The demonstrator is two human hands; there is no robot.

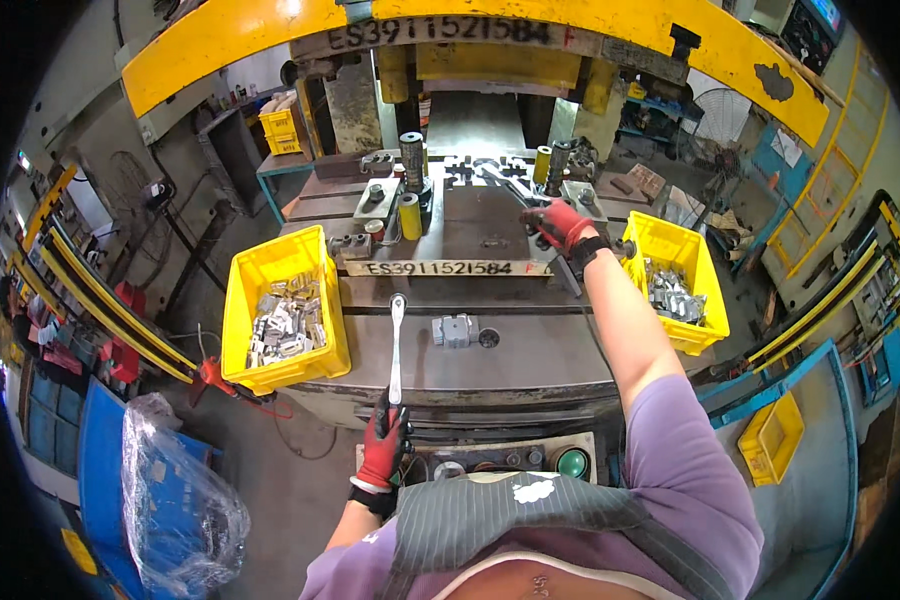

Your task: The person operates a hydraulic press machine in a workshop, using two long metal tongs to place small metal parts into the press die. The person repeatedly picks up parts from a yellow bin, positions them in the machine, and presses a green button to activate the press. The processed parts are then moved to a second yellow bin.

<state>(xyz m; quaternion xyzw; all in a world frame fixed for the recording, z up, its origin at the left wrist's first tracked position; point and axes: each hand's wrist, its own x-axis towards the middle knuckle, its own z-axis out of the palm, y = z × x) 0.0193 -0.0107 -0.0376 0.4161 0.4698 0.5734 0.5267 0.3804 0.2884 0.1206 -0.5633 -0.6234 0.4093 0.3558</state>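
My left hand [383, 445], in a red and black glove, is closed around the lower end of a silver long-handled tool [396, 350] with a rounded head, standing upright in front of the press bed. My right hand [560, 225], gloved the same way, reaches forward to the die. Its fingers are wrapped round long dark tongs [511, 184], whose far end extends over the lit die area [465, 172]. Whether the tongs' tips grip a part is too small to tell. A small grey metal block [456, 331] lies on the press bed [370, 350] between my arms.
Yellow bins with loose metal parts stand left [285, 375] and right [712, 290] of the die. Guide posts [411, 160] rise beside it, beneath a yellow press beam [240, 45]. A green round button [573, 462] sits on the panel near my waist.
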